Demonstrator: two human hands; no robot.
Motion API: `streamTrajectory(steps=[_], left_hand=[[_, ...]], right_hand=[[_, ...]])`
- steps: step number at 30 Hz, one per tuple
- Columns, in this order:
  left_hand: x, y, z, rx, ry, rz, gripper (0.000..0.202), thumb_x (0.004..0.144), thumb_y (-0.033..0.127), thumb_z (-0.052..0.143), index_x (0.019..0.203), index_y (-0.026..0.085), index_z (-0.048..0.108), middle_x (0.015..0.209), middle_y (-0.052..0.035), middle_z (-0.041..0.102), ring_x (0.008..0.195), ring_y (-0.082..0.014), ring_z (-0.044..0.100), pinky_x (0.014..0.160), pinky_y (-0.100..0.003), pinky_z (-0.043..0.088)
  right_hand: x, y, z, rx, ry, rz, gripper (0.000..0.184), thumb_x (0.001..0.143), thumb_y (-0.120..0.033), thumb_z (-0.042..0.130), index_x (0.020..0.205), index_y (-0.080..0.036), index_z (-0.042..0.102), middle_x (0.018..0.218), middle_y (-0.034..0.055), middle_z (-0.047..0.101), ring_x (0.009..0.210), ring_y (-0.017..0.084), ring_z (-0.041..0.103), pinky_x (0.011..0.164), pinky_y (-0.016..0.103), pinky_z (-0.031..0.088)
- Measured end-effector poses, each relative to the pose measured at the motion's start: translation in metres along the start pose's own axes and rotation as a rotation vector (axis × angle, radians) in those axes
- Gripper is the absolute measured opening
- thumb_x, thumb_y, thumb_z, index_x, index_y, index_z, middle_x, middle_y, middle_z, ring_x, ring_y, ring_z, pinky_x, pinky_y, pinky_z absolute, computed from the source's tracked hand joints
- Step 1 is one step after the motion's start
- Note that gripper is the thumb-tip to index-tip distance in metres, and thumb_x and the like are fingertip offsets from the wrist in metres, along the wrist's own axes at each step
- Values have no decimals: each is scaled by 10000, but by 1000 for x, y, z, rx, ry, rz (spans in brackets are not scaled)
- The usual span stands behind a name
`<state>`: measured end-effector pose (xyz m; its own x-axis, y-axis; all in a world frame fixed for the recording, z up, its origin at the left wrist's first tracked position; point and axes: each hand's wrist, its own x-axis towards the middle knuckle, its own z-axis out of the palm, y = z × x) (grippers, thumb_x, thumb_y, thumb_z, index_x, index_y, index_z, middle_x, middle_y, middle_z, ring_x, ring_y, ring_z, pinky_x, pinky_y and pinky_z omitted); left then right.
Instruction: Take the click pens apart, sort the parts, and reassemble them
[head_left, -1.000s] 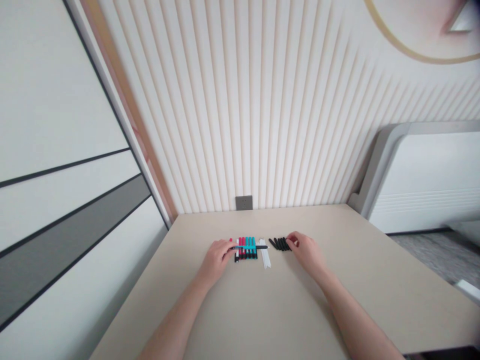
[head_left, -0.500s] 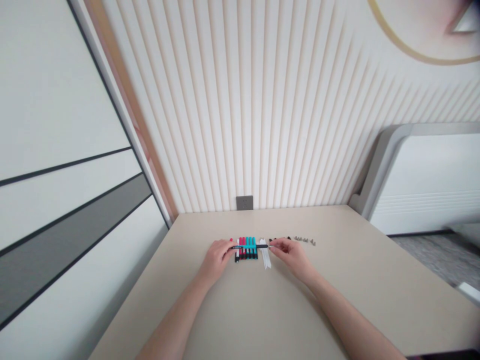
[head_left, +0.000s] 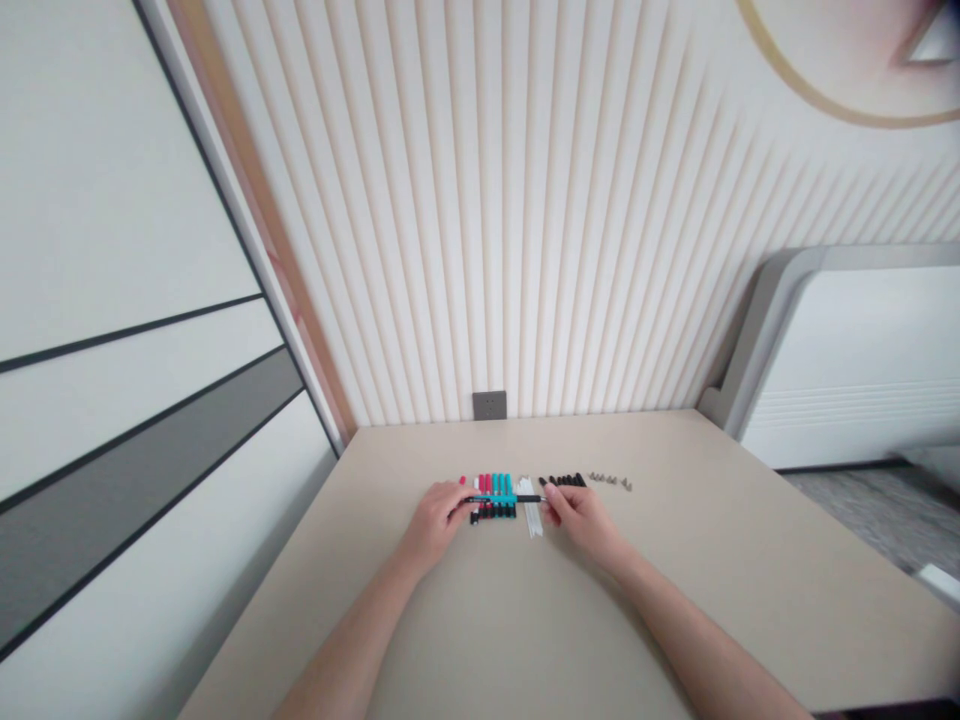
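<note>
Both my hands are at the middle of the beige table. My left hand [head_left: 437, 521] and my right hand [head_left: 582, 517] both hold a slim black-and-teal pen [head_left: 510, 498], which lies crosswise over a row of upright-laid red and teal markers [head_left: 495, 485]. The pen's middle hides part of that row. A bundle of white sticks [head_left: 532, 520] lies just left of my right fingers. Beyond them sits a row of black pen caps [head_left: 562, 481], and several small metal parts [head_left: 611, 482] lie further right.
The beige tabletop [head_left: 675, 600] meets a ribbed cream wall at the back, where a grey wall socket [head_left: 489, 405] is mounted. A white cabinet-like unit [head_left: 847, 370] stands to the right above a grey floor. A panelled wall runs along the left.
My right hand has moved left from the black caps to the pen. The caps now lie in a neater row, and the small metal parts have come into view. The hands sit closer together.
</note>
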<state>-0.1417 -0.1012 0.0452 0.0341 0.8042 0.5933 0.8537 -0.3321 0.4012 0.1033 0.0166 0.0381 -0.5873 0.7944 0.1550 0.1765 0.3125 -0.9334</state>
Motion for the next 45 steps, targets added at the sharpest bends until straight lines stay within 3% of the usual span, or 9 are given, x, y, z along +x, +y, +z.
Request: streamTrajectory(steps=[3,7,11,15,17,22,33,39,45], left_hand=[[0,0,0,-5,11,-19,239,981,366,473,1011,221,660,891,-44,702,837,-186,634,775,-301,484],[0,0,-1,-6,14,-34,231,980,363,477,1014,223,657,907,-43,704,844,-184,636,776,-301,485],[0,-1,0,-1,22,-23,224,977,357,485,1006,221,661,888,-40,704,823,-180,633,756,-288,482],[-1,-2,2,-8,9,-3,195,963,336,518,996,214,668,873,-38,702,822,-177,633,761,-284,481],[-1,-2,2,-9,-2,0,193,964,328,516,999,211,666,876,-39,701,823,-177,631,765,-286,480],[-2,-2,1,-6,-2,-30,182,967,301,504,1019,216,657,910,-42,700,851,-180,625,786,-297,477],[-2,-3,2,-30,-31,-19,212,966,340,508,995,208,672,868,-51,691,829,-188,618,789,-304,471],[-2,-1,1,-50,-41,-33,225,966,355,501,994,208,669,863,-51,683,832,-189,617,781,-299,473],[-2,-3,-1,-40,-36,-59,234,971,363,494,987,208,668,864,-44,681,814,-183,611,756,-291,466]], right_hand=[[1,2,0,-30,22,-23,529,924,-589,391,796,-162,675,668,27,619,594,152,523,567,258,399],[1,1,-5,-12,35,-107,429,859,-545,557,1050,-175,662,844,48,659,722,174,555,657,275,442],[1,2,-5,-71,40,-94,393,856,-539,559,918,-171,687,758,32,638,682,165,530,627,270,416],[2,5,-3,-116,13,-48,532,924,-568,406,681,-157,641,613,12,574,584,140,489,570,260,373],[2,5,-4,-109,8,-46,538,941,-554,370,716,-154,650,642,22,594,600,145,506,579,262,380],[0,0,-8,-76,20,-137,373,848,-492,581,1030,-178,667,832,43,652,744,177,553,674,280,429],[-1,8,-3,-189,-7,-51,402,921,-480,456,690,-173,576,580,-31,484,553,119,405,528,241,283],[-5,0,-2,-217,-34,-90,455,963,-500,364,725,-174,574,584,-24,486,549,125,420,522,238,289],[-8,-5,-2,-231,-81,-210,397,949,-481,426,752,-173,580,679,-5,537,648,137,468,581,236,327]])
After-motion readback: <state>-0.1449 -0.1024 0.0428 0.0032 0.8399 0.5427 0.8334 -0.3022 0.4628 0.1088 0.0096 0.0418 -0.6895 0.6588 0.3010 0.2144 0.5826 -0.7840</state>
